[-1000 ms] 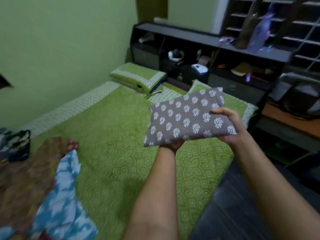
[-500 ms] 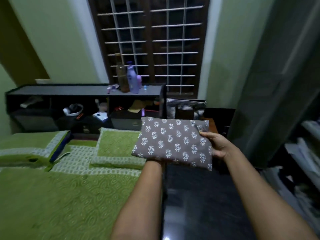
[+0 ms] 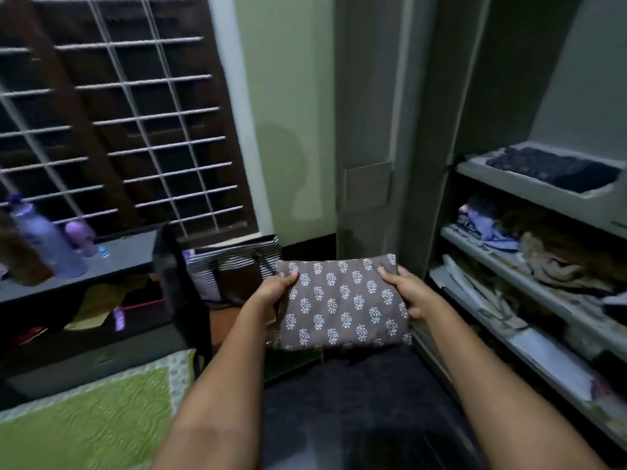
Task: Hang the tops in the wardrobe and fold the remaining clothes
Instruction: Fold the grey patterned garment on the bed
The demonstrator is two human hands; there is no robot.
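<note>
At far left stands a purple bottle (image 3: 40, 239) on the dark ledge (image 3: 118, 257). Your left hand (image 3: 271, 291) clamps the left edge of the folded grey garment (image 3: 342, 301), thumb on top, fingers hidden beneath. The garment sits level in the air between both hands. Your right hand (image 3: 412, 293) grips its right edge the same way. Wardrobe shelves (image 3: 529, 286) lie just right.

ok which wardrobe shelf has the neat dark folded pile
The top shelf: a single dark folded garment lies flat there. The shelves below hold crumpled, mixed clothes.
</note>
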